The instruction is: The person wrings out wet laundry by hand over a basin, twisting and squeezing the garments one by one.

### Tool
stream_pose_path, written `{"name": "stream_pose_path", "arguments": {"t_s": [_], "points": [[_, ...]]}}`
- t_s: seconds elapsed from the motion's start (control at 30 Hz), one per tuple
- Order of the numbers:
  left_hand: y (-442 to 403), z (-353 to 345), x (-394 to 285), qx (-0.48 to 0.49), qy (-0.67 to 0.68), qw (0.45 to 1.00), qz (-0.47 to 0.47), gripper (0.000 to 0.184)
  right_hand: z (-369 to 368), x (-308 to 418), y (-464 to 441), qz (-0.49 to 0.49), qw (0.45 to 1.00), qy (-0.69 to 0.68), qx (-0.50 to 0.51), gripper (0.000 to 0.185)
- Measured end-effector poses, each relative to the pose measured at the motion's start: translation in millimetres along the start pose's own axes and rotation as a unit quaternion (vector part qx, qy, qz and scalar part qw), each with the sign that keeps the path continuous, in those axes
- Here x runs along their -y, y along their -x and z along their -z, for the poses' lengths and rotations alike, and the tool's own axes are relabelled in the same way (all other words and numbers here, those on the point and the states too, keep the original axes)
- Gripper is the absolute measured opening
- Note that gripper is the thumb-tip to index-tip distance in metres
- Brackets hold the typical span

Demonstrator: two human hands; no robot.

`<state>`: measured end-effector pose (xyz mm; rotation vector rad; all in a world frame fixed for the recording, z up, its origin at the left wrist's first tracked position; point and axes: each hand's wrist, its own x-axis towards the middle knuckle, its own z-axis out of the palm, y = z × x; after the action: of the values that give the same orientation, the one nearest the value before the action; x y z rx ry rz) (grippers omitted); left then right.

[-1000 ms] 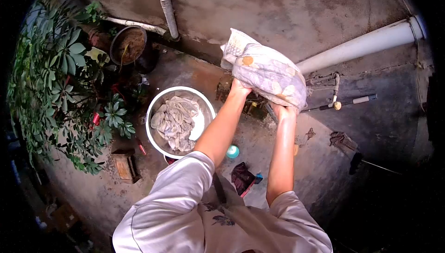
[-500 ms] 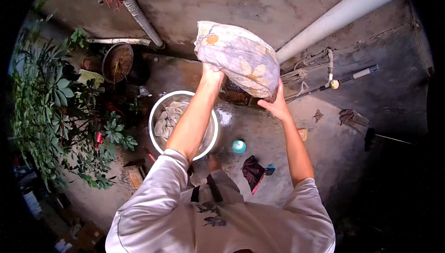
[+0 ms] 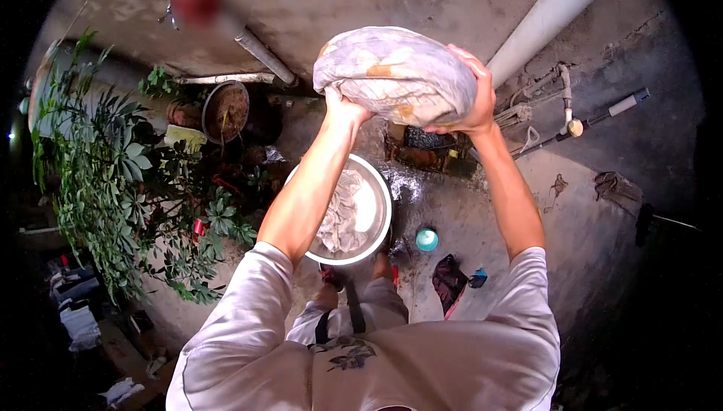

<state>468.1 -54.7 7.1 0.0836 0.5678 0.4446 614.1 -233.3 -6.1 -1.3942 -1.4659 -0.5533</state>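
A pale lilac cloth (image 3: 392, 72) with white and orange-brown patches is held up in front of me as a rounded, folded bundle. Its lower left edge rests in my left hand (image 3: 348, 110), closed on it with the fingers partly hidden beneath. Around the right end of the bundle curls my right hand (image 3: 480, 94), fingers over the side and the thumb below. Under my left forearm, a round metal basin (image 3: 385, 200) stands on the floor. Light-coloured wet-looking cloth (image 3: 343, 219) lies crumpled inside the basin.
Leafy plants (image 3: 113, 192) crowd the left side, near a pot of soil (image 3: 226, 112). A thick white pipe (image 3: 553, 15) runs along the wall. By my feet lie a teal cup (image 3: 426, 239) and a dark cloth (image 3: 449, 283). A brick-edged drain (image 3: 425, 147) sits below the bundle.
My right hand has gone from spread fingers at the lower right edge to wrapping the bundle's right end. The cloth has become more compact and rounded. The view has shifted left.
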Motion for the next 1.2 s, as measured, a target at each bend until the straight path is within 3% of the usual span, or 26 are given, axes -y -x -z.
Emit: {"name": "stream_pose_path", "arguments": {"t_s": [0.07,0.13,0.17,0.27,0.33,0.43,0.5,0.53,0.63,0.7,0.73,0.8,0.83,0.9,0.93,1.03,1.2], "points": [[2,1,5,0.008,0.015,1.0,0.01,0.057,-11,-3,9,-0.018,0.997,-0.055,-0.053,0.115],[-1,5,8,0.037,0.019,0.999,0.021,0.057,-12,7,17,-0.208,0.969,-0.093,-0.091,0.109],[-6,6,11,0.024,-0.009,1.0,-0.015,0.053,-22,9,15,-0.222,0.951,-0.117,-0.179,0.101],[-25,14,17,-0.004,-0.022,0.996,-0.086,0.041,-40,-7,36,-0.304,0.907,-0.142,-0.256,0.093],[-46,32,19,0.048,-0.108,0.968,-0.221,0.037,-57,-16,62,-0.375,0.875,-0.111,-0.285,0.073],[-45,42,21,0.039,-0.149,0.955,-0.253,0.037,-69,-21,75,-0.413,0.852,-0.095,-0.306,0.057],[-25,33,21,-0.005,-0.246,0.929,-0.278,0.042,-64,-23,74,-0.537,0.765,-0.151,-0.323,0.047],[-26,36,21,-0.009,-0.246,0.929,-0.278,0.042,-68,-25,64,-0.47,0.74,-0.278,-0.393,0.047],[-26,40,26,0.033,-0.202,0.937,-0.285,0.042,-54,-28,57,-0.457,0.773,-0.273,-0.344,0.049],[-22,41,28,0.056,-0.203,0.931,-0.299,0.042,-45,-30,56,-0.503,0.782,-0.238,-0.281,0.053],[-24,38,28,0.088,-0.206,0.921,-0.318,0.041,-45,-37,53,-0.491,0.763,-0.307,-0.286,0.055],[-23,32,33,0.073,-0.207,0.916,-0.336,0.038,-42,-35,46,-0.561,0.73,-0.313,-0.233,0.066],[-23,30,32,0.08,-0.261,0.891,-0.362,0.035,-42,-35,47,-0.563,0.73,-0.312,-0.231,0.066],[-20,23,27,0.083,-0.393,0.814,-0.419,0.017,-44,-37,47,-0.596,0.649,-0.435,-0.185,0.081],[-17,14,24,0.081,-0.394,0.813,-0.421,0.017,-46,-37,44,-0.596,0.648,-0.437,-0.184,0.081],[-11,3,17,0.111,-0.518,0.709,-0.465,0.02,-47,-40,42,-0.633,0.577,-0.504,-0.11,0.096],[-7,-14,14,0.123,-0.537,0.687,-0.474,0.025,-50,-54,38,-0.685,0.529,-0.5,-0.022,0.099]]}}
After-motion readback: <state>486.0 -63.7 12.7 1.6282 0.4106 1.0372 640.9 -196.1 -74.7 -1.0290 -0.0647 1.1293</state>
